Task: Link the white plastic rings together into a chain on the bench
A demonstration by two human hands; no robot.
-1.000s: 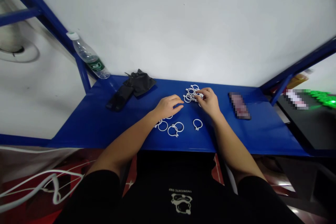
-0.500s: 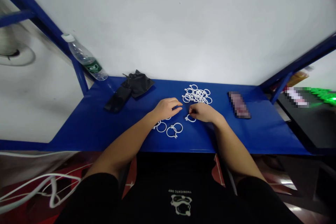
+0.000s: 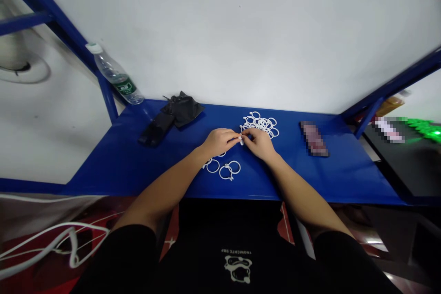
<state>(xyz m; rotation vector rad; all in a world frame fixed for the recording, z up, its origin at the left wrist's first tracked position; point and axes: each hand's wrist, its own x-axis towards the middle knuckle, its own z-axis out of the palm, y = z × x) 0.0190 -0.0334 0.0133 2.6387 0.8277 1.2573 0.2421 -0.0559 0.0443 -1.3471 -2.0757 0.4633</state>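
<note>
Between my fingertips is a small white plastic ring [image 3: 241,141], mostly hidden by the fingers. My left hand [image 3: 222,141] pinches it from the left, and my right hand [image 3: 259,143] grips it from the right, so the two hands almost meet. Just beyond my right hand lies a heap of white rings [image 3: 260,123], each with a small knob or clasp. Nearer the front edge, two overlapping white rings [image 3: 230,171] rest on the blue table [image 3: 255,179]. More white rings [image 3: 212,165] lie beside my left forearm, which partly covers them.
A clear bottle with a green label [image 3: 119,78] leans at the back left. Near it are a black pouch [image 3: 184,108] and a dark flat object [image 3: 156,129]. At right lies a phone with a blurred screen [image 3: 314,138]. Blue frame bars flank the table; a pale wall stands behind.
My right hand has lifted a white ring off the table and brought it up and left to my left hand. Both hands now hold the ring together.
</note>
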